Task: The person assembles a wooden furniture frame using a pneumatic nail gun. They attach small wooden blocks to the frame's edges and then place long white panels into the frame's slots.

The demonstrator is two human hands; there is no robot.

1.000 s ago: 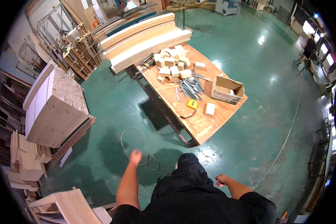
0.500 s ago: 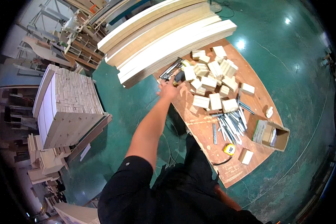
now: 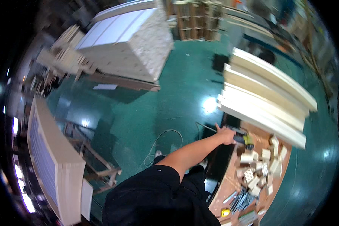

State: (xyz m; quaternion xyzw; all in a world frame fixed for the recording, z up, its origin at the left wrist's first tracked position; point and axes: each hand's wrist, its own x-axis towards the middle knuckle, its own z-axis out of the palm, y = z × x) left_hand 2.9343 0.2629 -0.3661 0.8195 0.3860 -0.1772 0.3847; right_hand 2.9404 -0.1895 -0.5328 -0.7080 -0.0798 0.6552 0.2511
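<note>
My left hand (image 3: pixel 226 135) reaches out over the table's edge. Its fingers close around the dark rear body of a power tool with a yellow-green head (image 3: pixel 248 141), while one finger sticks out; blur hides the exact grip. The tool lies at the table corner, and close by it is a grey-black tool (image 3: pixel 235 130), partly covered by the hand. Small wooden blocks (image 3: pixel 265 153) are heaped just beyond. My right hand does not show.
The brown tabletop (image 3: pixel 224 184) also carries metal strips (image 3: pixel 242 200) and a yellow tape measure (image 3: pixel 225 213). Long curved boards (image 3: pixel 267 105) are stacked at its far end. A hose (image 3: pixel 169 131) loops on the green floor. Larger wooden stacks (image 3: pixel 135 56) and a curved panel (image 3: pixel 64 165) stand left.
The view has swung left, so the table now appears lower right. My left hand has shifted from beside the grey-black tool onto the yellow-green-headed power tool. My right forearm has left the picture.
</note>
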